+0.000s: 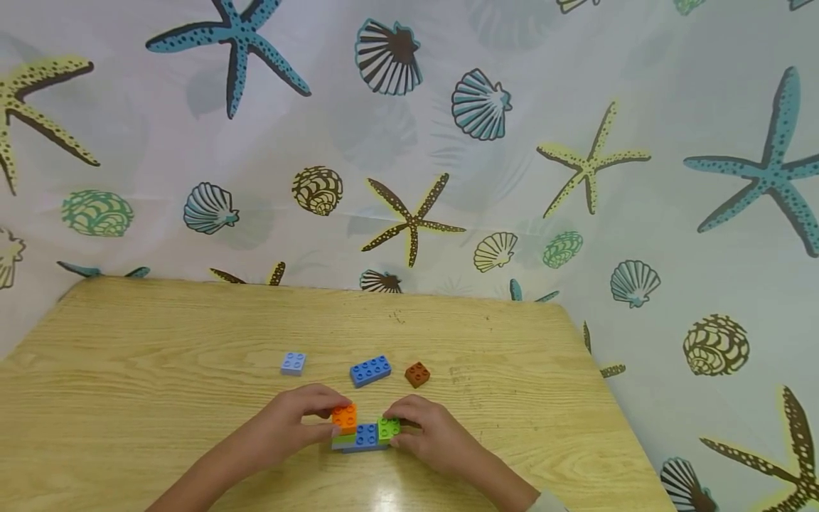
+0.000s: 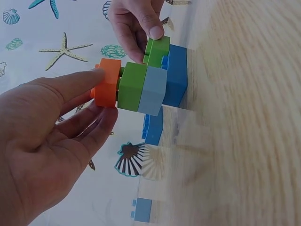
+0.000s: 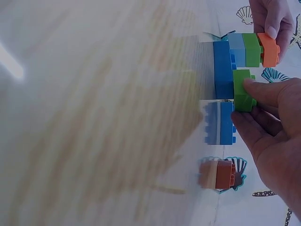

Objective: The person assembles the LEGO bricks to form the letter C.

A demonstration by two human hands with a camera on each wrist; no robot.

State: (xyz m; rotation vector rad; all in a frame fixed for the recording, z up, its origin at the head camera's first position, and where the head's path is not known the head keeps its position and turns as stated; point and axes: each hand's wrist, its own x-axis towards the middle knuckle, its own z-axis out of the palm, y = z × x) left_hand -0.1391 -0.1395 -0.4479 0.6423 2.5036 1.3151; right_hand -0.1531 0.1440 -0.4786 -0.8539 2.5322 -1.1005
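My left hand point(image 1: 288, 427) pinches an orange toy brick point(image 1: 344, 418) between thumb and fingers. Under it, a green brick point(image 2: 132, 87) sits on a light blue brick point(image 2: 153, 90). Studs show in a narrow gap between orange and green, so the orange one is not flush. This stack stands on the left end of a long blue brick point(image 3: 222, 70) that lies on the table. At the blue brick's right end, my right hand point(image 1: 438, 434) grips another green brick point(image 1: 387, 429). Whether that brick is fully seated is unclear. Bare blue studs show between the two ends.
Beyond the hands, a loose blue brick point(image 1: 370, 370) lies on the wooden table point(image 1: 160, 341). A small light blue brick point(image 1: 293, 363) is to its left, a brown brick point(image 1: 417, 374) to its right. Shell-patterned cloth point(image 1: 307, 142) hangs behind and at the right.
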